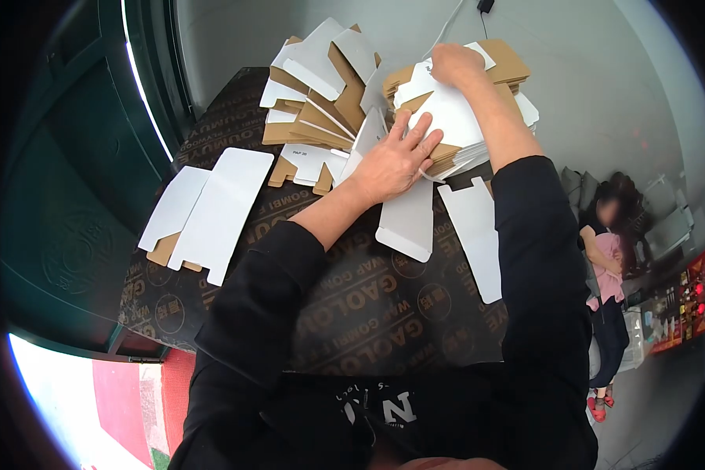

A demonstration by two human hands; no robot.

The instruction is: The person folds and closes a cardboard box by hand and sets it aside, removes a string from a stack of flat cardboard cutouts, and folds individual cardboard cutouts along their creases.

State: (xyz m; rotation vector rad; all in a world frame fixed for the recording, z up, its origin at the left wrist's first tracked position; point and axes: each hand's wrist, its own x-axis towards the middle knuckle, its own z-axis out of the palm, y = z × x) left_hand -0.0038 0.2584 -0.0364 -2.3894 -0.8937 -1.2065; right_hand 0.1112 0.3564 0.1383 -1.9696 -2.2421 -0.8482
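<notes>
Left hand (397, 159) open and palm down, fingers spread across the near left edge of a stack of flat cartons (454, 121); its palm is hidden, and whether it grips an edge cannot be told. Right hand (456, 66) curled over the far part of the same stack, its fingertips hidden, so that any pinched sheet cannot be made out. The stack stands on the far right of a dark printed table (352, 313), beside a fanned heap of cartons (321, 70). Its white upper layers slant, their edges uneven; overlap and the hands obscure a single long axis. Below the left hand, a white panel (407, 223) points its flanged end toward the wearer, long axis running near to far; its upper end is covered. To the right, a white blank (470, 235) runs lengthwise toward the wearer, partly masked by the right sleeve (536, 235). To the left, a long blank (231, 200) slants from far right to near left, overlapping another blank (172, 204).
</notes>
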